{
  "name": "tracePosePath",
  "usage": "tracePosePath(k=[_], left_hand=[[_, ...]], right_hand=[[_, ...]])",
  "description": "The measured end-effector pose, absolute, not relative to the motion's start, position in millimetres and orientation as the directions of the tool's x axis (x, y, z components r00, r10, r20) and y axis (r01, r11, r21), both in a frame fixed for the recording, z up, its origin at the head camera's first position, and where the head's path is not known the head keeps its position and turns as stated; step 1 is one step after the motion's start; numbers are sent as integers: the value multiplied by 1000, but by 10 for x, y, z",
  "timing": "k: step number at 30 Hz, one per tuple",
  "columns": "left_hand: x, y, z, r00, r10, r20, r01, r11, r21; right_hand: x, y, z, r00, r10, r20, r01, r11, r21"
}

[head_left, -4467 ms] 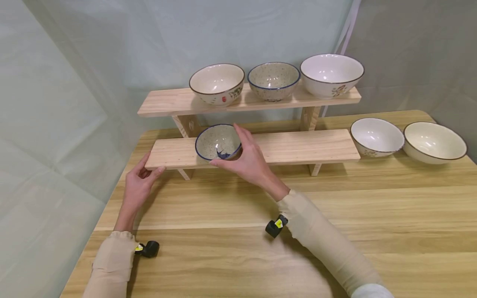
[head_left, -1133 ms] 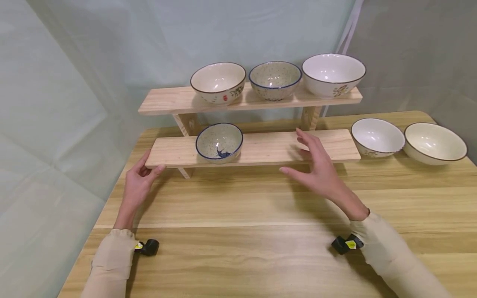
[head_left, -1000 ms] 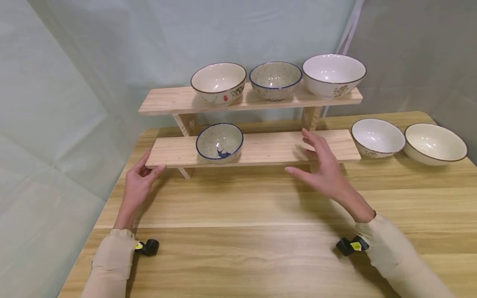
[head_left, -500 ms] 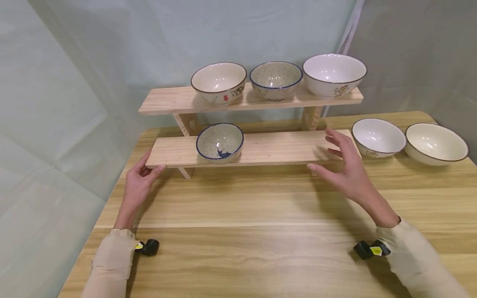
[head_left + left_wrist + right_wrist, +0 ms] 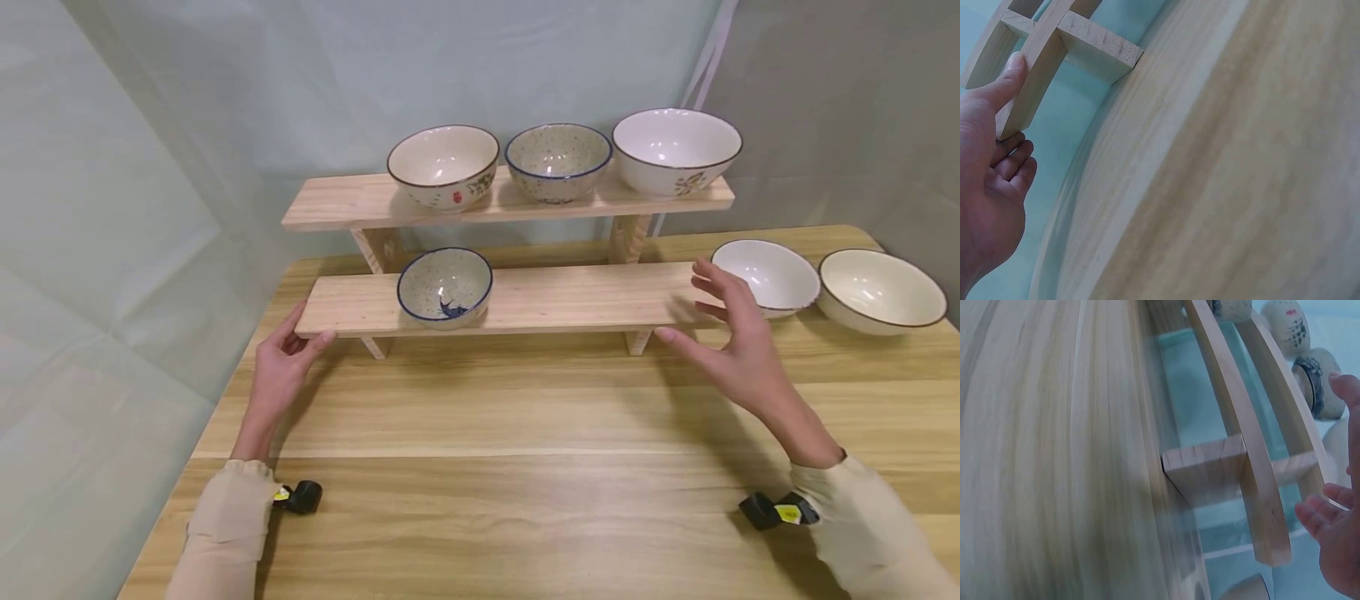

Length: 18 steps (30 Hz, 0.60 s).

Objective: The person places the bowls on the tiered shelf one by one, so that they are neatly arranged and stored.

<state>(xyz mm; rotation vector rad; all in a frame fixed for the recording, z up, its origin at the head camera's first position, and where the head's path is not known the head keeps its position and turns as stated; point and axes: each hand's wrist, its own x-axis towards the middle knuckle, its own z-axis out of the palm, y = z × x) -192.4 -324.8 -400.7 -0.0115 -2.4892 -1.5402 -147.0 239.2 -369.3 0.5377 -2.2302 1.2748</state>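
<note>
A two-tier wooden shelf stand (image 5: 570, 298) stands on the table. My left hand (image 5: 279, 377) grips the left end of its lower board; in the left wrist view the thumb (image 5: 1007, 84) lies on the board's front edge, the other fingers at its end. On that board sits a speckled bowl with a blue rim (image 5: 442, 283), left of the middle. My right hand (image 5: 742, 362) hovers with spread fingers at the board's right end, holding nothing. It partly covers a white dark-rimmed bowl (image 5: 776, 271) on the table. Beside that bowl rests a cream bowl (image 5: 881, 287).
Three bowls line the upper board: a cream flowered bowl (image 5: 442, 158), a speckled blue-rimmed bowl (image 5: 558, 158) and a larger white bowl (image 5: 675, 142). Behind the stand hangs a pale curtain (image 5: 480, 67). The wood-grain table (image 5: 487, 500) extends in front.
My right hand has let go of the speckled bowl on the lower board and moved right to the board's right end. My left hand stays on the left end.
</note>
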Motion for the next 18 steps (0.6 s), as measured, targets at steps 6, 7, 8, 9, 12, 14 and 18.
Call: tracePosePath(k=[6, 7, 8, 9, 12, 14, 18], left_hand=[[-1924, -3243, -4007, -977, -105, 186, 120, 451, 884], [-1925, -3244, -4007, -977, -105, 186, 119, 452, 884], [-1927, -3244, -4007, -977, -105, 187, 120, 452, 884], [-1929, -3245, -4007, -977, -104, 188, 121, 453, 883], [-1935, -3249, -4010, -976, -101, 190, 125, 454, 882], [-1936, -3252, -4012, -977, -100, 190, 126, 452, 883], [-1933, -3257, -4017, -978, -101, 185, 122, 445, 887]], right_hand=[[-1443, 2515, -3694, -804, -42, 593, -533, 492, -689], [-1438, 2540, -3700, -806, -33, 591, -527, 495, -691], [-1433, 2567, -3705, -808, -23, 588, -520, 497, -695], [-1428, 2593, -3710, -809, -11, 587, -513, 501, -697], [-1417, 2673, -3727, -811, 26, 584, -492, 509, -706], [-1412, 2721, -3734, -812, 48, 581, -478, 515, -711], [-1406, 2807, -3756, -822, 87, 563, -446, 517, -731]])
